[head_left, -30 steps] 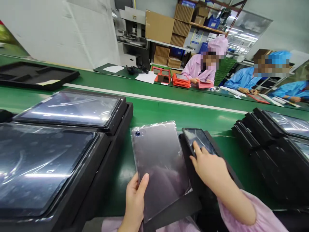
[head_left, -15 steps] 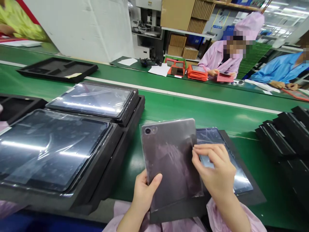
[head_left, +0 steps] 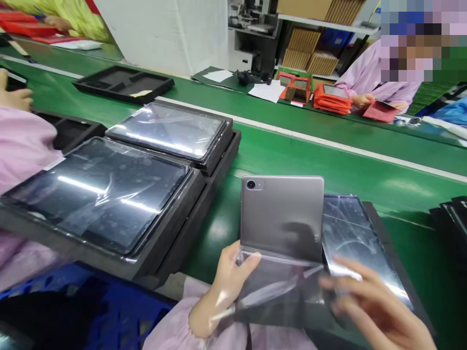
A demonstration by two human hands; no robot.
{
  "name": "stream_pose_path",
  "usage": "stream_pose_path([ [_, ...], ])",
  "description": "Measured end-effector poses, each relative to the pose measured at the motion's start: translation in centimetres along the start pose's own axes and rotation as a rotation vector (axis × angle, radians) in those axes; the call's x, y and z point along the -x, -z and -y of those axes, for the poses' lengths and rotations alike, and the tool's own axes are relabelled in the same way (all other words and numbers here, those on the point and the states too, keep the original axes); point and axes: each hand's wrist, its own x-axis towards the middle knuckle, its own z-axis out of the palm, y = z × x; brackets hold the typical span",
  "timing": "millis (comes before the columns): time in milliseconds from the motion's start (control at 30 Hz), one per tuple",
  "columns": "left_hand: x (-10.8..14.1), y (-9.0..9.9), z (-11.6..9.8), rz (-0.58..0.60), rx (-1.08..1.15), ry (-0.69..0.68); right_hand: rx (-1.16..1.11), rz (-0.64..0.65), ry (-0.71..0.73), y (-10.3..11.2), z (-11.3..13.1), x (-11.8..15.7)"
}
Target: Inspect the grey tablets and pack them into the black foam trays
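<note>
A grey tablet stands tilted in front of me, its back with the round camera facing me. My left hand grips its lower left side, thumb over the clear plastic film. The film covers only the lower part of the tablet and hangs in loose folds; the upper back is bare. At the film's right edge, my right hand has its fingers curled in on it, blurred by motion. Behind that hand, another tablet lies screen up on a dark pad.
Film-covered tablets lie in black foam trays on my left. An empty black tray sits farther back on the green bench. Black trays are stacked at right. A co-worker's pink sleeve reaches in at left; a blue crate stands below.
The film has slid down from the tablet's top, baring its upper back. My right hand has moved down and right in view. At left, a co-worker's arm has come into view.
</note>
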Motion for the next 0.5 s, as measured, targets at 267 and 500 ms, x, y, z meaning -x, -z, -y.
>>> stream_pose_path([
  [267, 1.3, 0.6, 0.5, 0.027, 0.165, 0.149, -0.139, -0.175, -0.524, -3.8, -3.6, -1.9],
  [500, 3.0, -0.9, 0.4, 0.172, 0.168, 0.011, -0.805, 0.198, -0.734, -8.8, -2.1, -3.3],
])
